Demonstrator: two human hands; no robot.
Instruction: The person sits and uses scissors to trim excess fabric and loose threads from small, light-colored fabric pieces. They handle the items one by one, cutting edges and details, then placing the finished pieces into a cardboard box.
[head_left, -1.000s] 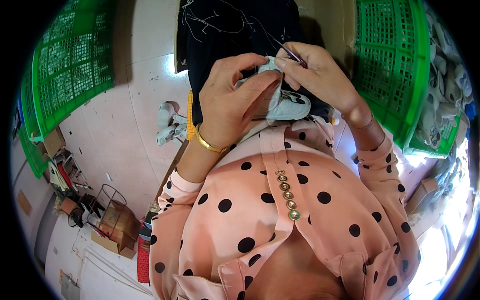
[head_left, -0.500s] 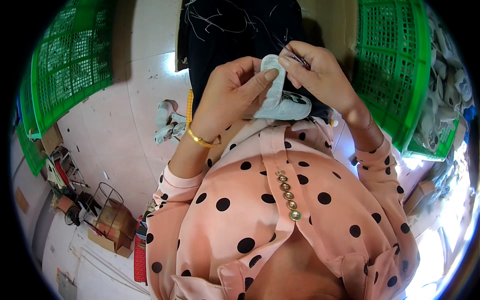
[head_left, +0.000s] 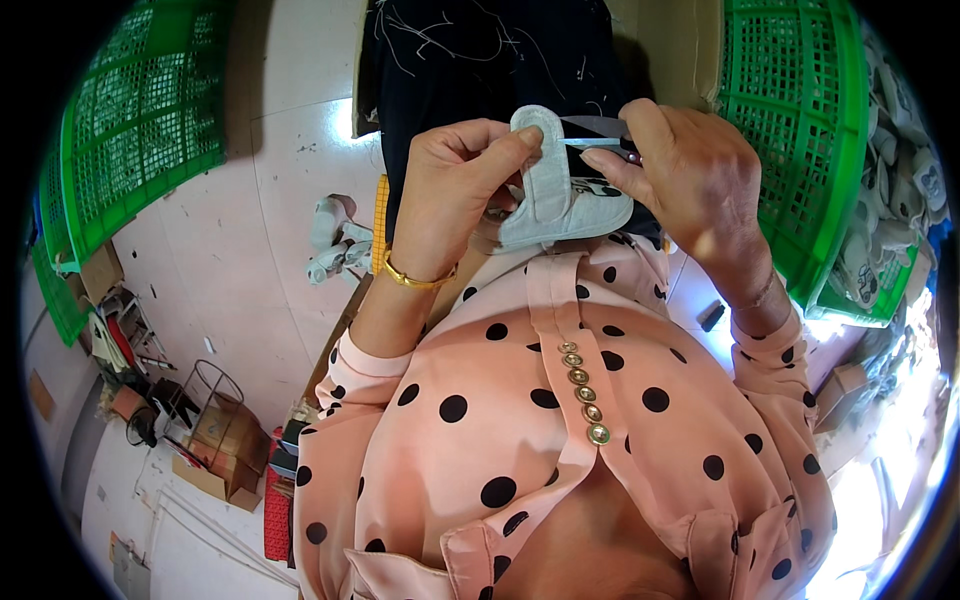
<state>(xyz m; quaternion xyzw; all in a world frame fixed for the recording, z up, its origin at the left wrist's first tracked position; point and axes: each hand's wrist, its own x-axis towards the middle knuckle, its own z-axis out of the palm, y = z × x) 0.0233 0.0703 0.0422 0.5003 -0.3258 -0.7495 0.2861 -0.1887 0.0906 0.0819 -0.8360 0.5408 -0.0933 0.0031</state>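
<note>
A small pale grey shoe with a strap and a black print on it is held above my lap. My left hand pinches the strap near its rounded end, thumb on top, and holds it upright. In my right hand is a pair of scissors; the handles are mostly hidden by my fingers. Its blades stand apart and point left, with the lower tip close to the strap's right edge; whether it touches, I cannot tell.
Loose threads lie on my dark trousers. A green plastic crate stands at my right, with several pale shoes beyond it. Another green crate is at the left. Pale shoes lie on the floor by my left forearm.
My right hand has drawn back to the right from the strap, and the scissors have swung round so their open blades point at it. My left hand keeps its pinch.
</note>
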